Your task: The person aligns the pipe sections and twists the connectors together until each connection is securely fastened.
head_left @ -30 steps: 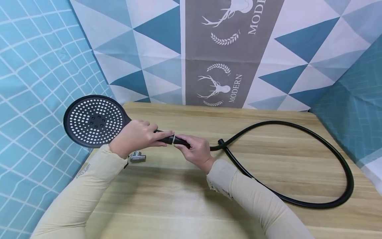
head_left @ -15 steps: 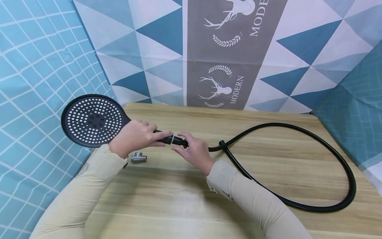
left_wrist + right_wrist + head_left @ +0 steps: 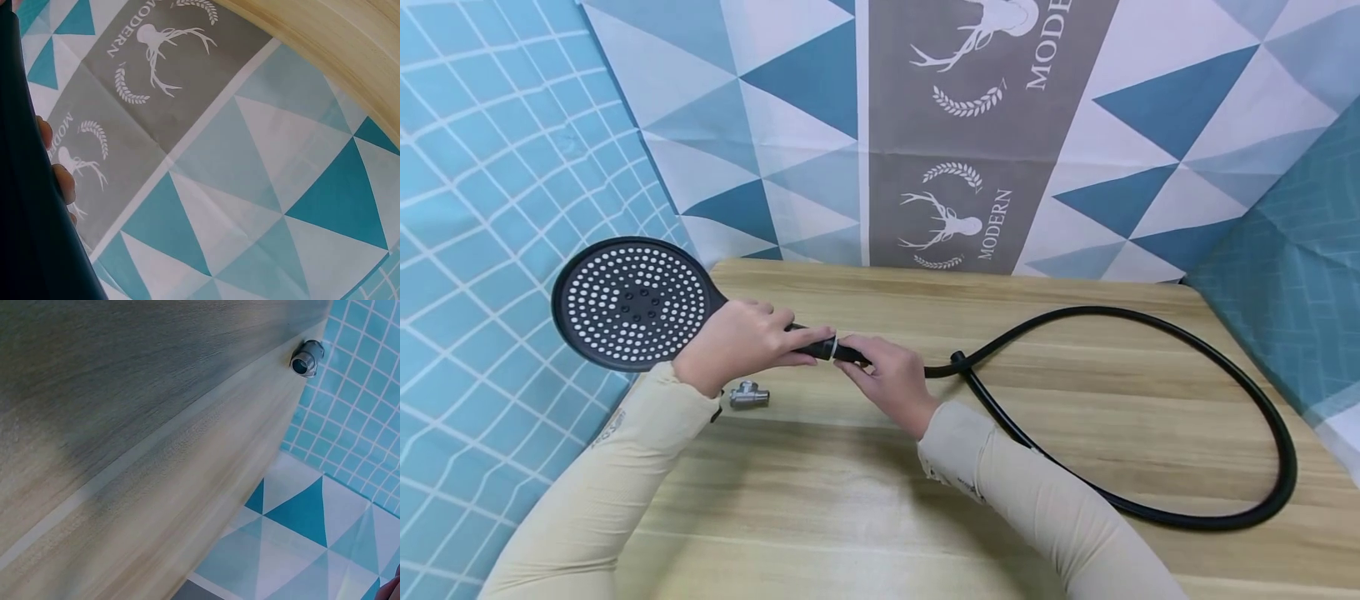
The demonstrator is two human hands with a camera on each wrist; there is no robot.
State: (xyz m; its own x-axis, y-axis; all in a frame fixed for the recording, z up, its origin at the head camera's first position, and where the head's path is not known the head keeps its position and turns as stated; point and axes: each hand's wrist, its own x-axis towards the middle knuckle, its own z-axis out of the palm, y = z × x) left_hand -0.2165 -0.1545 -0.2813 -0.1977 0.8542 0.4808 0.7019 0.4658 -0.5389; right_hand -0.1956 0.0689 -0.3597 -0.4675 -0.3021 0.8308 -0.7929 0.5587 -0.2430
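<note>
A black round shower head (image 3: pixel 636 304) is held up at the left, its face of pale nozzles toward the head camera. My left hand (image 3: pixel 748 337) grips its handle, with the index finger stretched along it. At the handle's lower end, next to a thin white ring (image 3: pixel 833 348), my right hand (image 3: pixel 895 375) pinches the connector of the black shower hose (image 3: pixel 1090 311) between thumb and fingers. In the left wrist view, fingertips (image 3: pixel 64 181) show past the dark shower head. Only a bit of finger (image 3: pixel 390 589) shows in the right wrist view; the hose is out of sight there.
The hose lies in a wide loop on the right of the wooden table (image 3: pixel 850 533), its other end (image 3: pixel 957 358) near the crossing. A silver metal fitting (image 3: pixel 749 395) lies below the left hand. Patterned sheets (image 3: pixel 805 200) stand behind and beside the table.
My right thumb and fingers have spread off the connector and pinched it again, close to the white ring. The shower head has shifted slightly left in view; the left hand keeps its grip.
</note>
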